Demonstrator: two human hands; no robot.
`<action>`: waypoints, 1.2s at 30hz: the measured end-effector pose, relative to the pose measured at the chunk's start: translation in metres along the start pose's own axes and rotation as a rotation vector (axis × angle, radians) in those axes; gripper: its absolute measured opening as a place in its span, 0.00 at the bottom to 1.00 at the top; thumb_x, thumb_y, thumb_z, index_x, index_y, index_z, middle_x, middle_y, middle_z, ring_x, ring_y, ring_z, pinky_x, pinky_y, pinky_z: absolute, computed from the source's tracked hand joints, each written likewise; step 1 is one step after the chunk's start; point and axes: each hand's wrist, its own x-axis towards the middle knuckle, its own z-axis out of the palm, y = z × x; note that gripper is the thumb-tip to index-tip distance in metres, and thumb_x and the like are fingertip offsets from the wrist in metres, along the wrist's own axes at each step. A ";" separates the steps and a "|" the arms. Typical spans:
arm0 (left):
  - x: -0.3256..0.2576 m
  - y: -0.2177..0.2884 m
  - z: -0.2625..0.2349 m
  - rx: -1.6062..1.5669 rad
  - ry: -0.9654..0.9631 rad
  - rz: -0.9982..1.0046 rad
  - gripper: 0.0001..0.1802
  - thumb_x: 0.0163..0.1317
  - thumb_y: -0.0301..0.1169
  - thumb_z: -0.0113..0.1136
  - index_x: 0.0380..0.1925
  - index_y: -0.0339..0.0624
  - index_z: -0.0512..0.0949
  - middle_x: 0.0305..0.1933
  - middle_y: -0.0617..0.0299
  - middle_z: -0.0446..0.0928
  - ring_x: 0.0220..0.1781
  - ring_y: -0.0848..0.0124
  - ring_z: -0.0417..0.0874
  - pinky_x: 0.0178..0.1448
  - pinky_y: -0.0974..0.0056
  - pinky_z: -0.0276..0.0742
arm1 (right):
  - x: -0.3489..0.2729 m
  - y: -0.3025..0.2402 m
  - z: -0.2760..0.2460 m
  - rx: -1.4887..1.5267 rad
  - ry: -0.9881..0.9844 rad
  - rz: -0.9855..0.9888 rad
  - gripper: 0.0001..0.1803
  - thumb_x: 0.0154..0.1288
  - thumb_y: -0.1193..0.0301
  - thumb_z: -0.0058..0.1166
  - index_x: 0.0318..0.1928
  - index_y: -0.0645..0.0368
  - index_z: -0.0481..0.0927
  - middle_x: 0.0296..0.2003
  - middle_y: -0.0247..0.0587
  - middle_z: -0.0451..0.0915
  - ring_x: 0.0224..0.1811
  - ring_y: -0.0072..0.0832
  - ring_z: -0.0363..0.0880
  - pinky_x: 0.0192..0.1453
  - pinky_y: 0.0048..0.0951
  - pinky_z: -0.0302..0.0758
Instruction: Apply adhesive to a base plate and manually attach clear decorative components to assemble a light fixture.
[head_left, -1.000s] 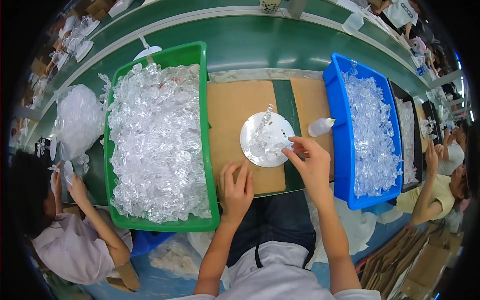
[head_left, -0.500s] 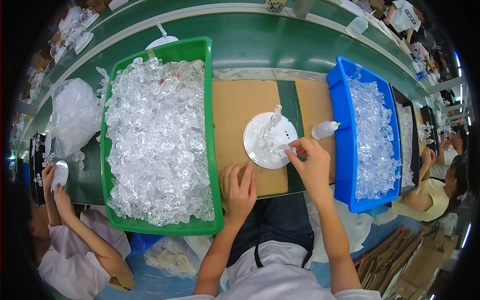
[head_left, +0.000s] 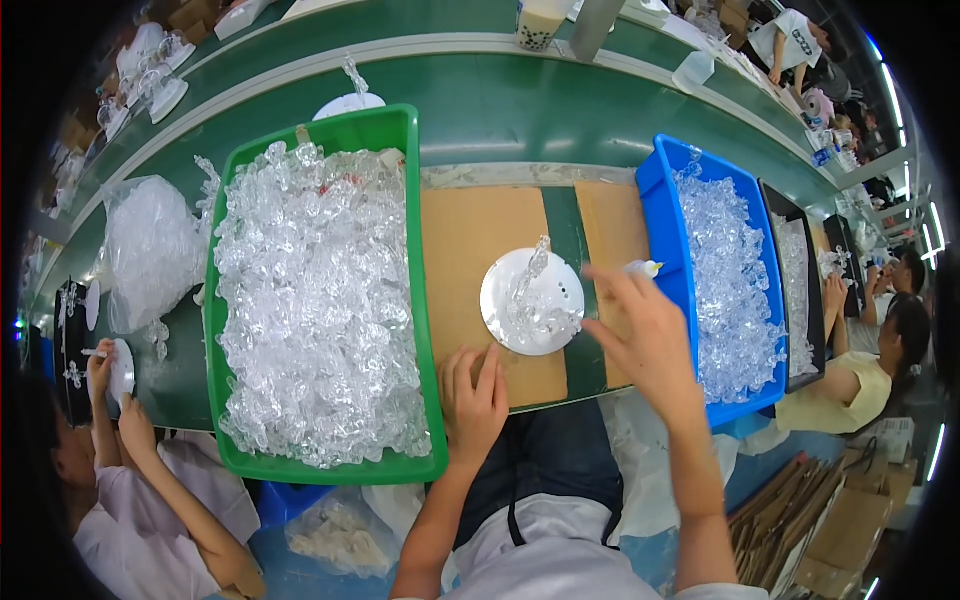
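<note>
A round white disc [head_left: 497, 292] lies on brown cardboard in front of me. A clear plastic piece [head_left: 535, 268] sticks up from it, and more clear pieces [head_left: 545, 325] cluster on its lower part. My left hand [head_left: 474, 405] rests at the cardboard's near edge, fingertips by the disc's lower left rim, holding nothing I can see. To the right of the disc, my right hand [head_left: 650, 340] hovers with thumb and forefinger apart and nothing between them. Beyond its fingers lies a small white squeeze bottle [head_left: 643, 268] with a yellowish tip, partly hidden by the hand.
A green bin [head_left: 415, 300] heaped with clear plastic pieces stands at left. On the right is a blue bin [head_left: 685, 270] of smaller clear pieces, with a black tray [head_left: 813, 300] past it. Co-workers sit on both sides; the left one's hands [head_left: 135, 425] hold a white disc.
My right hand has let go of the small clear piece at the disc's right edge and moved right, fingers opening. My left hand stays by the disc. The view has tilted slightly.
</note>
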 end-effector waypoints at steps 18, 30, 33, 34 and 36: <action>0.003 0.013 0.004 -0.025 0.093 -0.030 0.18 0.50 0.22 0.59 0.44 0.38 0.77 0.41 0.52 0.73 0.46 0.54 0.75 0.52 0.51 0.72 | 0.366 0.069 -0.012 -0.714 -0.322 -0.451 0.13 0.51 0.61 0.60 0.39 0.47 0.83 0.32 0.42 0.82 0.38 0.39 0.81 0.40 0.39 0.78; 0.006 0.010 -0.001 -0.008 0.070 -0.030 0.19 0.48 0.20 0.57 0.45 0.36 0.76 0.43 0.50 0.73 0.46 0.54 0.76 0.53 0.51 0.73 | 0.363 0.052 0.048 -0.166 -0.064 -0.255 0.15 0.44 0.66 0.62 0.35 0.58 0.81 0.25 0.43 0.81 0.28 0.34 0.81 0.35 0.34 0.76; 0.009 0.011 -0.002 -0.037 0.073 -0.041 0.19 0.49 0.21 0.57 0.45 0.36 0.76 0.43 0.50 0.73 0.46 0.53 0.76 0.53 0.52 0.73 | 0.302 0.082 -0.003 -0.120 -0.136 -0.387 0.10 0.48 0.70 0.61 0.32 0.60 0.80 0.21 0.40 0.80 0.24 0.29 0.79 0.31 0.30 0.74; 0.008 0.009 -0.005 -0.034 0.052 -0.042 0.20 0.49 0.21 0.57 0.46 0.35 0.75 0.45 0.49 0.73 0.49 0.52 0.76 0.54 0.52 0.73 | 0.277 0.067 -0.012 -0.099 -0.246 -0.314 0.10 0.47 0.70 0.61 0.31 0.60 0.79 0.25 0.44 0.80 0.28 0.33 0.80 0.33 0.33 0.74; 0.007 0.010 -0.007 -0.040 0.037 -0.040 0.20 0.50 0.21 0.57 0.47 0.35 0.75 0.48 0.48 0.72 0.51 0.51 0.75 0.55 0.52 0.72 | 0.230 0.067 -0.012 -0.060 -0.432 -0.307 0.12 0.48 0.70 0.61 0.34 0.60 0.79 0.29 0.45 0.81 0.32 0.31 0.80 0.36 0.33 0.75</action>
